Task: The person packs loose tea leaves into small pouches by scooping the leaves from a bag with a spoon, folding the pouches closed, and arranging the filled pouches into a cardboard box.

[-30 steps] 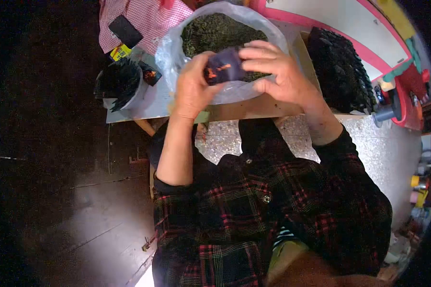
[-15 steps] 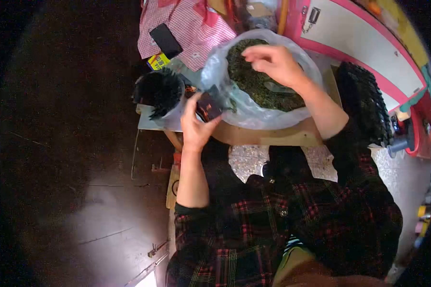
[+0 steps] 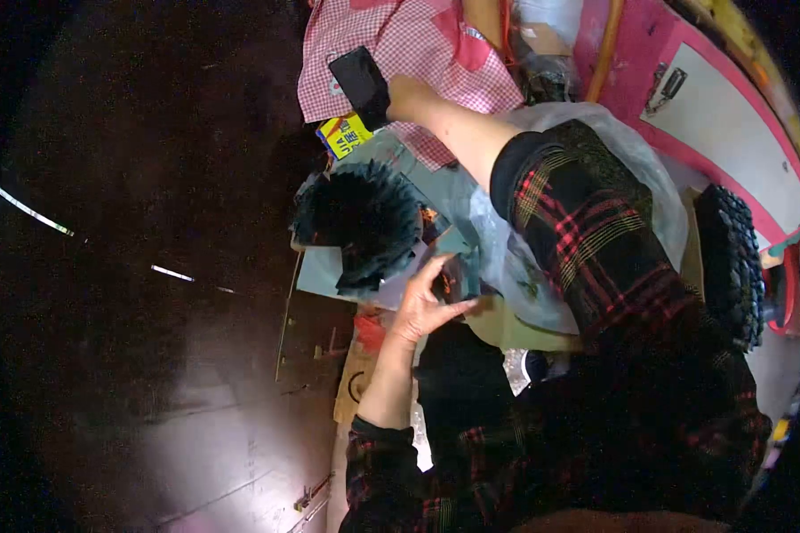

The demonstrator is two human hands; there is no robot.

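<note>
The left hand (image 3: 424, 306) grasps a small dark box (image 3: 449, 282) between fingers and thumb near the table's (image 3: 320, 271) front edge, likely steadying it one-handed so the right hand (image 3: 407, 96) can reach the phone (image 3: 359, 82) by the checked cloth (image 3: 422, 44); whether those fingers grip is unclear.

"JIA" on yellow packet (image 3: 343, 136), characters unclear

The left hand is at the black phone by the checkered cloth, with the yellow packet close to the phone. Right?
Wrong hand: the head view shows the right hand at the black phone. The checkered cloth and yellow packet are as you say.
</note>
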